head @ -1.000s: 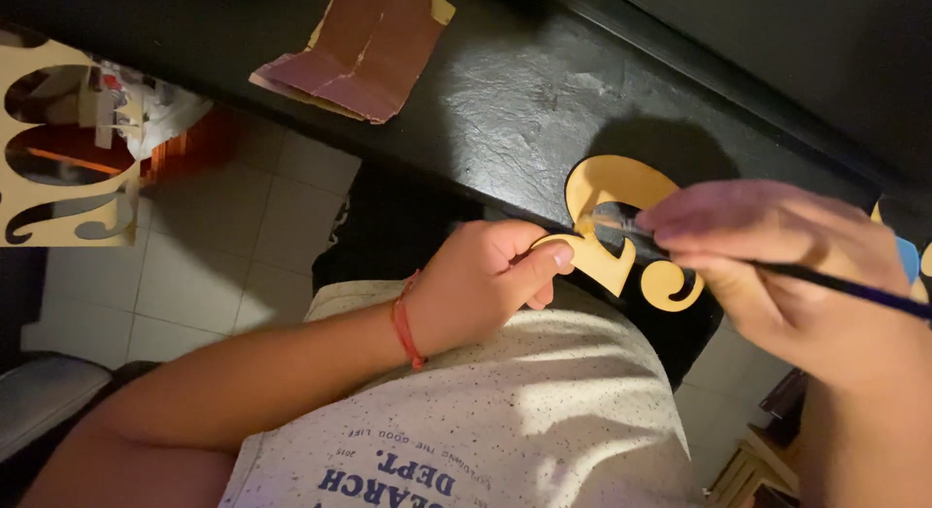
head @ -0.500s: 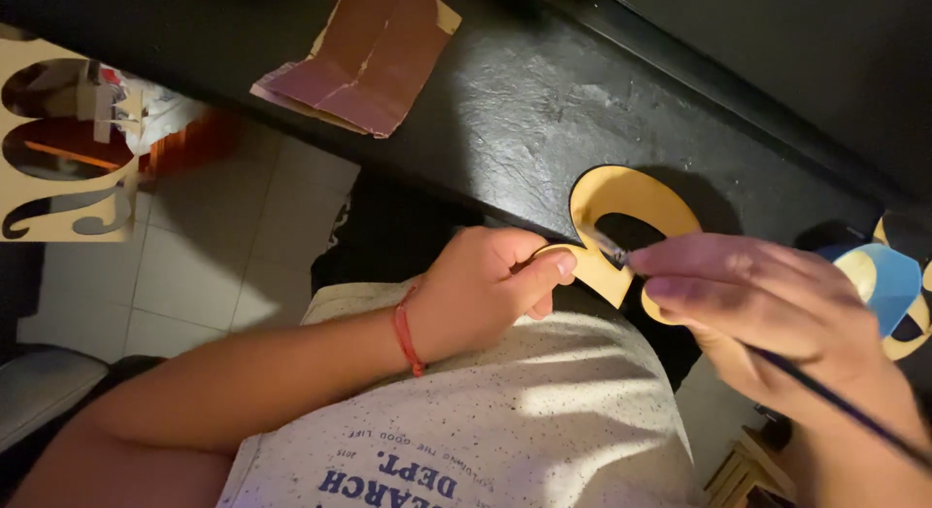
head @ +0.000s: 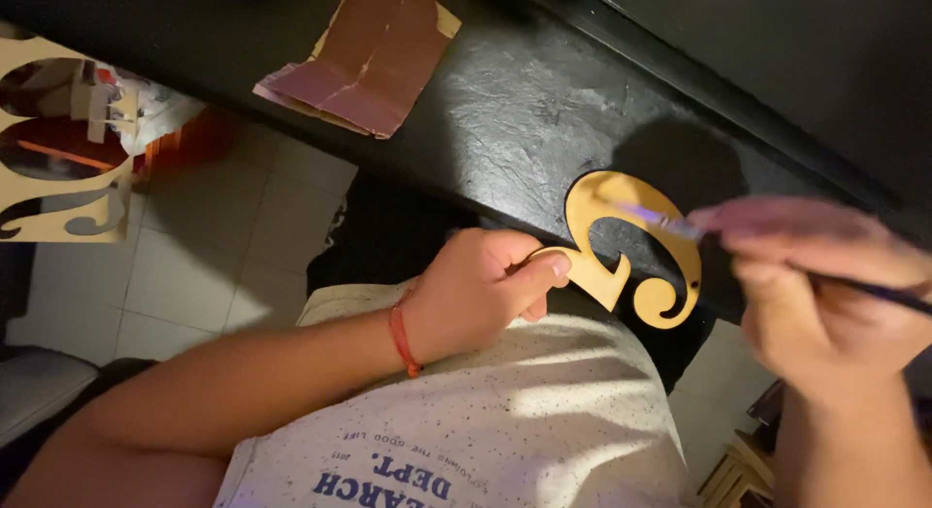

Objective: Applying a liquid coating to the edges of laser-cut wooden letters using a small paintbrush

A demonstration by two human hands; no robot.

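My left hand (head: 485, 290) pinches the lower left tip of a flat, curly wooden cut-out (head: 631, 241), pale yellow, held over the edge of a black table (head: 505, 110). My right hand (head: 825, 285), blurred by motion, grips a thin paintbrush (head: 680, 222) whose bristle end touches the upper part of the cut-out. A red cord bracelet (head: 403, 338) circles my left wrist.
A torn sheet of reddish-brown sandpaper (head: 364, 62) lies on the black table at the top. A wooden board with shapes cut out of it (head: 58, 139) stands at the far left above the tiled floor (head: 214, 256). A dark raised ledge (head: 757, 91) runs along the table's back.
My right hand has shifted right and down off the cut-out, so more of the shape shows. The brush tip now rests on its upper curve. My left hand keeps its hold.
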